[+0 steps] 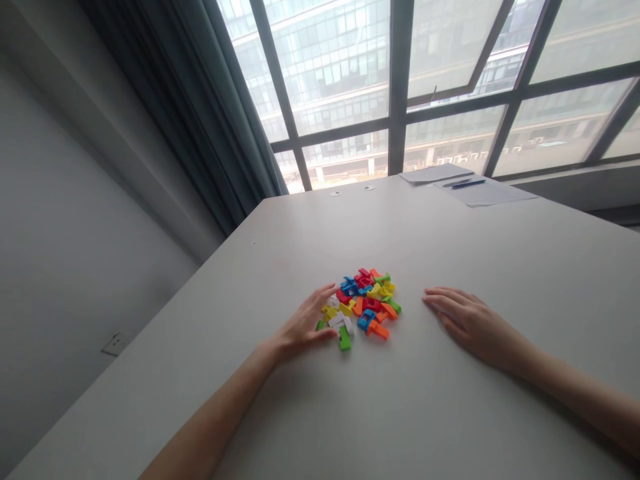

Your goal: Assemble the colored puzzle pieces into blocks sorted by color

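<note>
A loose pile of small plastic building pieces [371, 305] in red, blue, yellow, orange, green and white lies on the white table [310, 407]. My left hand [307, 321] rests at the pile's left edge, thumb and fingers spread around the nearest pieces. Its thumb tip is by a white piece [342, 323] and a green piece [345, 339]; whether it touches them I cannot tell. To the right of the pile, apart from it, my right hand [463, 319] lies palm down with fingers stretched out and nothing in them.
Sheets of paper [493, 193] with a dark pen [469, 184] lie at the table's far right edge. Two small white items [369, 188] sit at the far edge. Beyond are windows and a dark curtain [200, 100]; a wall socket [116, 343] is at left.
</note>
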Available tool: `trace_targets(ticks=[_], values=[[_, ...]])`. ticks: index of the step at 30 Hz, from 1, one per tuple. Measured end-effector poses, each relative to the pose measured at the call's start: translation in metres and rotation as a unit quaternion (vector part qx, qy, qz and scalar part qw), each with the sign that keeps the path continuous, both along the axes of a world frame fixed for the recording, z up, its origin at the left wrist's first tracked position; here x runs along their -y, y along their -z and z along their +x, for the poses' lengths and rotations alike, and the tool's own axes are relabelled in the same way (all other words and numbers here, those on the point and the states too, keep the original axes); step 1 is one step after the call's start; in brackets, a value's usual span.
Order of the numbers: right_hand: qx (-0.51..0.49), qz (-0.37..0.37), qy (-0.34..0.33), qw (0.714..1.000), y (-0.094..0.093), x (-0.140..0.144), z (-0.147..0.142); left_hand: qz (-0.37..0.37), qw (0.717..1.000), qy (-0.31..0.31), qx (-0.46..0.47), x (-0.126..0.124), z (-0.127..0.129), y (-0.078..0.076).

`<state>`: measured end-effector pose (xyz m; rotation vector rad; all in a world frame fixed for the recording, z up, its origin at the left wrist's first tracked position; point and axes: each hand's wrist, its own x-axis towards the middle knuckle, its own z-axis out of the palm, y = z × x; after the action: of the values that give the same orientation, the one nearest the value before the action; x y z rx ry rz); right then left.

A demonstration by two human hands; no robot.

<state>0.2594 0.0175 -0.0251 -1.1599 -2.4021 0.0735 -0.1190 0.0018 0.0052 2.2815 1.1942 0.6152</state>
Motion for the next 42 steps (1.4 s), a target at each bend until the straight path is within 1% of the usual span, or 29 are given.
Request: trace_targets(ticks=[2, 4, 8, 12, 15, 18, 20, 22, 25, 27, 29, 33, 36, 42], values=[[0.008, 0.003, 0.002, 1.0, 0.001, 0.0, -0.001, 0.031, 0.997, 0.024, -0.072, 0.008, 0.005, 0.0], [0.019, 0.002, 0.005, 1.0, 0.002, 0.0, -0.001, 0.047, 0.993, 0.027, -0.108, 0.008, 0.013, 0.0], [0.038, -0.021, 0.012, 0.999, 0.001, 0.001, -0.003, 0.055, 0.992, 0.018, -0.115, -0.007, 0.026, -0.001], [0.035, -0.067, 0.017, 0.997, -0.005, -0.002, -0.01, 0.079, 0.991, 0.006, -0.108, -0.02, 0.031, 0.001], [0.024, -0.107, -0.002, 0.994, -0.013, -0.008, -0.024, 0.111, 0.987, -0.015, -0.117, -0.02, 0.031, 0.002], [0.012, -0.13, -0.021, 0.991, -0.02, -0.016, -0.039, 0.157, 0.978, -0.036, -0.134, -0.012, 0.034, 0.001], [-0.001, -0.119, -0.023, 0.993, -0.02, -0.02, -0.045, 0.187, 0.97, -0.043, -0.149, -0.003, 0.043, -0.001], [-0.012, -0.1, -0.026, 0.995, -0.018, -0.022, -0.048, 0.211, 0.962, -0.035, -0.168, 0.007, 0.055, -0.002], [-0.019, -0.078, -0.033, 0.996, -0.012, -0.023, -0.048, 0.233, 0.95, 0.016, -0.206, 0.019, 0.075, -0.005], [-0.02, -0.067, -0.035, 0.997, -0.01, -0.022, -0.046, 0.228, 0.948, 0.048, -0.216, 0.022, 0.083, -0.007], [-0.021, -0.055, -0.036, 0.998, -0.009, -0.021, -0.045, 0.214, 0.953, 0.057, -0.209, 0.023, 0.085, -0.009], [-0.018, -0.016, -0.037, 0.999, -0.013, -0.018, -0.046, 0.182, 0.964, 0.047, -0.187, 0.02, 0.081, -0.011], [-0.021, 0.01, -0.034, 0.999, -0.015, -0.017, -0.046, 0.177, 0.967, 0.04, -0.18, 0.019, 0.079, -0.009], [-0.027, 0.009, -0.039, 0.999, -0.014, -0.016, -0.045, 0.184, 0.966, 0.009, -0.183, 0.016, 0.077, -0.004]])
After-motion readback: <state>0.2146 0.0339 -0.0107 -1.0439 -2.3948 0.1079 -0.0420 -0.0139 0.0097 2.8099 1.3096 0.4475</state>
